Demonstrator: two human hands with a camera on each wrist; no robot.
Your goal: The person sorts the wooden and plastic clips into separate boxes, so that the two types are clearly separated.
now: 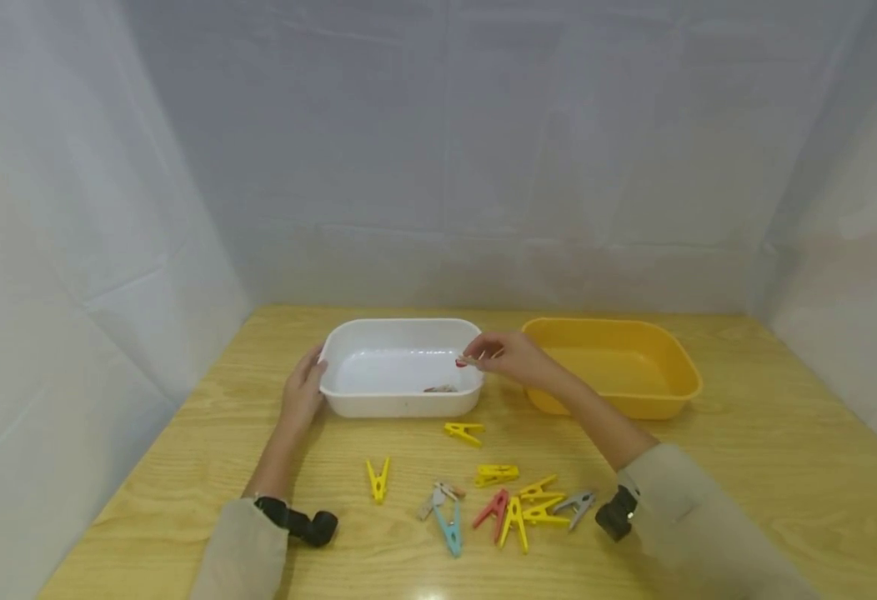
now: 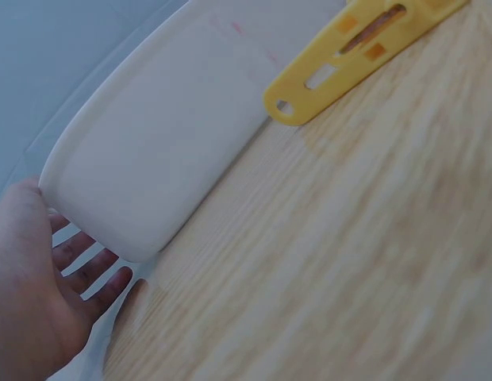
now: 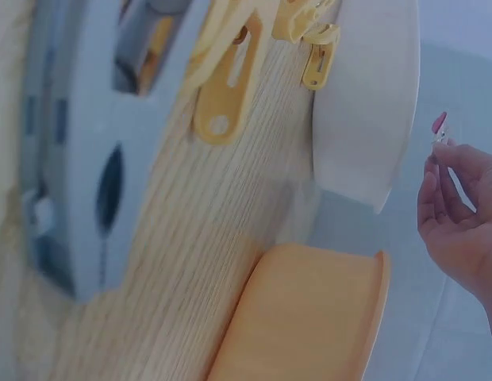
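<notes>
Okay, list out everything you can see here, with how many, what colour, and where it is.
White tub: one, white, middle of the table, far side.
Yellow tub: one, yellow, just right of the white tub.
Pegs in the white tub: a small reddish cluster on its floor; count unclear.
Held peg: one, red or pink, over the white tub's right rim.
Yellow pegs: about six, scattered on the table nearer the person.
Other loose pegs: one red, one blue, two grey, in the same scatter.
Table: one, light wood.
Left hand: rests against the white tub's left end.
Right hand: pinches the held peg.
</notes>
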